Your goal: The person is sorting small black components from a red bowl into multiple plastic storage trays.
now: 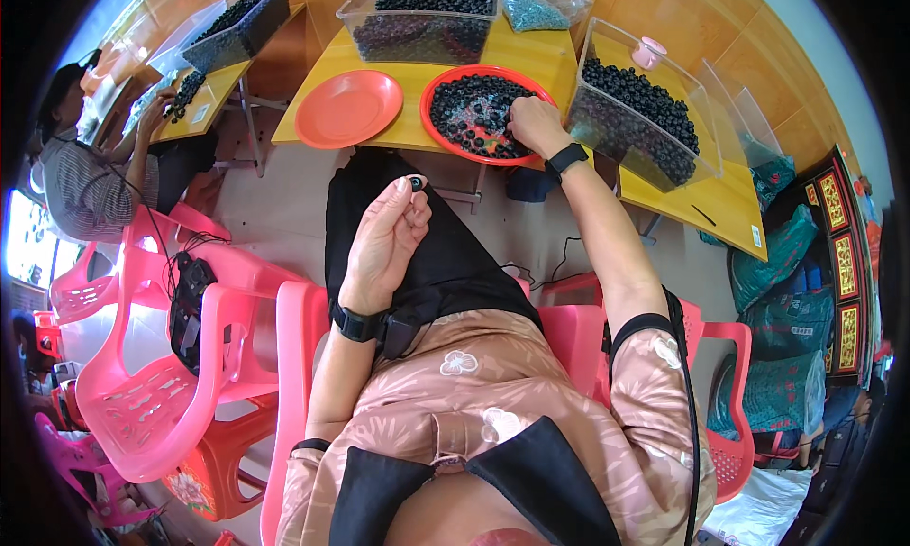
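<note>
Between the thumb and fingertips of my left hand (391, 226) is a small black round cap (415, 183) with a pale centre, raised over my lap. My right hand (536, 126) reaches to the right side of a round red tray (428, 134) on the yellow table. Its fingers are bent down among many small black caps (464, 96), and whatever they pinch is hidden. Clear bits and a patch of printed tray bottom show between the caps. An orange-red plate (349, 108) lies left of the tray with nothing on it.
Clear plastic bins (422, 36) of black caps stand behind the tray and, as another bin (637, 119), to its right. A bag of teal pieces (542, 9) and a pink cup (648, 53) sit farther back. Pink chairs (152, 404) and a seated person (90, 191) are at left.
</note>
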### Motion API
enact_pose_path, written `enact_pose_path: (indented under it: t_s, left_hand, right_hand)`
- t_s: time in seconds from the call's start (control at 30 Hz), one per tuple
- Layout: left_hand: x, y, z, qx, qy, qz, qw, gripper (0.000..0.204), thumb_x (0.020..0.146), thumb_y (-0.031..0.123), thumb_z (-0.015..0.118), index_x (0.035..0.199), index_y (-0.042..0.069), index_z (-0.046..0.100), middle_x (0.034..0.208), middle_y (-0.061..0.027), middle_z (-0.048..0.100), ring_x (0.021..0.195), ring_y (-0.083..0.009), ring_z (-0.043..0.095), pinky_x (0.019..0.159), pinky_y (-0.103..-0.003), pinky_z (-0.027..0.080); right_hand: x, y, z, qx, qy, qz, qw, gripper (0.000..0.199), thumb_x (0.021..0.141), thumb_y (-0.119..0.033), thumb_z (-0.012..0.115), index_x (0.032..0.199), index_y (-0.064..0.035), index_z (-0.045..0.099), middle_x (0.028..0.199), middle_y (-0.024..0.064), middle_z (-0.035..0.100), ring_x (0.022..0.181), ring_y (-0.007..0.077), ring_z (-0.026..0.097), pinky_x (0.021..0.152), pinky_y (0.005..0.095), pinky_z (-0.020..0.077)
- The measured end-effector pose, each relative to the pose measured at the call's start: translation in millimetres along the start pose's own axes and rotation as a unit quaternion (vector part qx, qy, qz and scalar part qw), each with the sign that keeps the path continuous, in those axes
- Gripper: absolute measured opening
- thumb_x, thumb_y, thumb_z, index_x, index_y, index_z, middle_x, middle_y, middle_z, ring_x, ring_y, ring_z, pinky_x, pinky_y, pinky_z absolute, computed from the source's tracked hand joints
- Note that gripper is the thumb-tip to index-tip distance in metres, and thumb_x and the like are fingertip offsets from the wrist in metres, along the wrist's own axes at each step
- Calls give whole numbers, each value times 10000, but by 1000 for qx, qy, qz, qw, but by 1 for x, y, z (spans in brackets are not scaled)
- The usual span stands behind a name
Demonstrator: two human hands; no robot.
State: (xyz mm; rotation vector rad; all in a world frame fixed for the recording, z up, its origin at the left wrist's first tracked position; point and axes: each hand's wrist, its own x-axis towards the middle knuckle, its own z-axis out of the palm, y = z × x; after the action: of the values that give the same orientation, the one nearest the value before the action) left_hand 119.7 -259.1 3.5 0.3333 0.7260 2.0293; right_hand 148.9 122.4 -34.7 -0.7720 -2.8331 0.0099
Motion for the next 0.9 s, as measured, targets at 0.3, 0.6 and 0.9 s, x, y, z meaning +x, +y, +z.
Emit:
enact_pose_path:
  t_s: [0.3,0.6,0.9]
  left_hand:
    - [-5,8,5,36,14,-2,999,310,1183,323,609,1311,48,673,936,31,562,847,-95,513,759,-247,444]
    - [-15,19,15,63,-3,58,996,305,1195,289,587,1326,33,688,1120,-27,714,913,-102,602,794,-240,496]
    - [-16,21,6,27,-32,69,997,253,1180,257,623,1301,56,718,1261,-43,768,1002,-87,674,845,-243,535]
  right_hand:
    - [-46,-61,-93,386,-57,-32,920,245,969,-182,827,1128,3,849,973,110,845,903,185,814,814,341,627]
    - [-109,-142,-141,577,-69,-187,792,137,1003,-65,828,1131,-27,858,894,-48,691,788,11,549,679,224,414]
    - [-117,-153,-131,593,-54,-198,778,161,998,-64,832,1151,-16,852,958,-17,725,838,50,632,738,226,485]
